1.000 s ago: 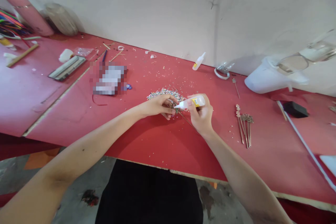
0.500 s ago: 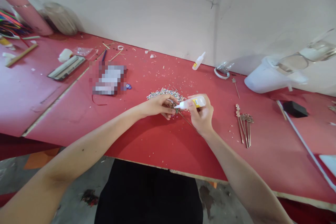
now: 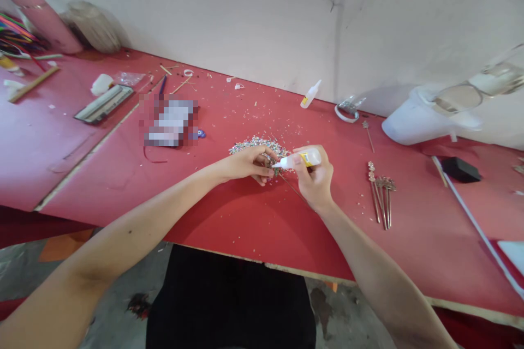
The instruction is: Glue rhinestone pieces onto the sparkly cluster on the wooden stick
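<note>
My left hand (image 3: 254, 163) pinches the head of a thin metal hair stick (image 3: 291, 184), whose shaft slants down to the right. Wrapped round a white glue bottle (image 3: 311, 157) with a yellow label is my right hand (image 3: 318, 180). The bottle's nozzle points left, at the stick's head between my left fingertips; whether it touches is too small to tell. Just behind my hands lies a pile of small multicoloured beads or chips (image 3: 262, 143), partly hidden by my left hand.
Several hair sticks (image 3: 382, 196) and a black block (image 3: 460, 169) lie to the right. A white container (image 3: 413, 117) and a second glue bottle (image 3: 310, 94) are near the wall. Left are a blurred-out flat object (image 3: 171, 124) and a pink bottle (image 3: 47, 19).
</note>
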`<control>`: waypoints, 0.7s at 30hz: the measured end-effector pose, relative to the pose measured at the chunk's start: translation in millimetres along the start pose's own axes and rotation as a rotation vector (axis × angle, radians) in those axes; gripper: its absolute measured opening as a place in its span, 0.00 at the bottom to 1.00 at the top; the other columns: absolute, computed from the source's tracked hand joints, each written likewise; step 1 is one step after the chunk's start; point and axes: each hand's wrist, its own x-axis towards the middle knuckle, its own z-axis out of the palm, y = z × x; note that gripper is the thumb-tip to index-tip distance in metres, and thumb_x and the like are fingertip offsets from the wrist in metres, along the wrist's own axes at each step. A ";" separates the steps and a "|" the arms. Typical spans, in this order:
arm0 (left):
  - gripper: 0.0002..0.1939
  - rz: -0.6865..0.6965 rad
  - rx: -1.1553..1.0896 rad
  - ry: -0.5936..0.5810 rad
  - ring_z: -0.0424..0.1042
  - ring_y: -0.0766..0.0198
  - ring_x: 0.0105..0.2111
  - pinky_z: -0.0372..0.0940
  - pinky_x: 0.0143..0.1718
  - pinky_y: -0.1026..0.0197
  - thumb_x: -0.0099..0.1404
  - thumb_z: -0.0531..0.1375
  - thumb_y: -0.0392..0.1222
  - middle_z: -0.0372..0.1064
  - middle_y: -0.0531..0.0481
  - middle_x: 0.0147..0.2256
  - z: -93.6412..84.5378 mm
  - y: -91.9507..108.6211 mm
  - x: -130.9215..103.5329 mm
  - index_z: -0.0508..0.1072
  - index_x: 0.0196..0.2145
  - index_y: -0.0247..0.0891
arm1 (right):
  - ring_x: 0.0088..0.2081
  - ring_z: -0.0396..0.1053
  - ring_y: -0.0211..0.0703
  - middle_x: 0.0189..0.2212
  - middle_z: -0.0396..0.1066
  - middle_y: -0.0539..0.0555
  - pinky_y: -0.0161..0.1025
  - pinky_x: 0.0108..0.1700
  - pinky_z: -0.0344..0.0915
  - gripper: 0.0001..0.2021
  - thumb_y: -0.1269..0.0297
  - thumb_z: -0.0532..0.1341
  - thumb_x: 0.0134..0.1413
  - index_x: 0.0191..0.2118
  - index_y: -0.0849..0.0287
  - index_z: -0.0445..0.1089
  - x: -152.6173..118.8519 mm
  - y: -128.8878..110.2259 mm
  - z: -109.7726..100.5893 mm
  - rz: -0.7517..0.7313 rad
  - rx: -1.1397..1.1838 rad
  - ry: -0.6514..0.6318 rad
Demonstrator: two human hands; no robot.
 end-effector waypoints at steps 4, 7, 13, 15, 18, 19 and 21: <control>0.18 -0.009 -0.004 0.006 0.75 0.67 0.27 0.73 0.34 0.60 0.58 0.66 0.37 0.71 0.53 0.29 -0.1 -0.3 0.3 0.66 0.45 0.36 | 0.25 0.68 0.36 0.28 0.73 0.49 0.33 0.26 0.64 0.09 0.56 0.59 0.58 0.36 0.56 0.68 0.5 0.8 -0.1 0.004 0.000 0.018; 0.19 -0.010 0.000 0.009 0.75 0.66 0.27 0.73 0.34 0.59 0.58 0.66 0.37 0.71 0.53 0.28 -0.1 -1.3 0.9 0.66 0.45 0.36 | 0.25 0.68 0.36 0.27 0.73 0.49 0.33 0.25 0.64 0.09 0.55 0.59 0.58 0.36 0.55 0.67 0.7 1.4 -0.2 -0.001 -0.001 0.012; 0.18 -0.006 0.005 0.002 0.75 0.67 0.27 0.72 0.33 0.60 0.58 0.65 0.37 0.71 0.53 0.29 -0.5 -1.5 0.8 0.66 0.45 0.36 | 0.23 0.67 0.35 0.26 0.72 0.48 0.33 0.24 0.63 0.09 0.56 0.60 0.57 0.35 0.56 0.67 1.4 0.7 -0.3 -0.013 0.010 0.024; 0.19 -0.009 0.004 0.003 0.75 0.67 0.27 0.72 0.33 0.61 0.58 0.65 0.36 0.71 0.53 0.29 -0.3 -0.4 0.6 0.66 0.45 0.36 | 0.24 0.67 0.35 0.26 0.72 0.48 0.33 0.24 0.63 0.08 0.57 0.60 0.56 0.35 0.56 0.68 1.8 0.8 0.0 -0.022 0.018 0.035; 0.18 -0.021 -0.004 0.015 0.75 0.67 0.27 0.72 0.32 0.61 0.58 0.66 0.36 0.70 0.53 0.28 0.6 0.9 0.6 0.66 0.45 0.36 | 0.25 0.68 0.36 0.27 0.72 0.49 0.33 0.25 0.63 0.09 0.56 0.61 0.56 0.34 0.56 0.68 1.8 2.0 0.6 -0.020 0.027 0.049; 0.18 -0.024 -0.006 0.018 0.75 0.67 0.27 0.72 0.32 0.61 0.58 0.65 0.36 0.70 0.54 0.28 0.9 1.1 0.6 0.66 0.45 0.35 | 0.26 0.69 0.36 0.27 0.72 0.49 0.33 0.25 0.64 0.09 0.56 0.61 0.56 0.34 0.55 0.68 1.7 2.5 0.8 -0.016 0.031 0.053; 0.18 -0.024 -0.007 0.019 0.75 0.67 0.26 0.72 0.32 0.61 0.58 0.66 0.35 0.70 0.54 0.28 1.2 1.0 0.6 0.66 0.44 0.35 | 0.26 0.69 0.36 0.27 0.72 0.49 0.34 0.26 0.64 0.09 0.55 0.61 0.56 0.35 0.55 0.68 1.3 3.7 1.1 -0.008 0.046 0.059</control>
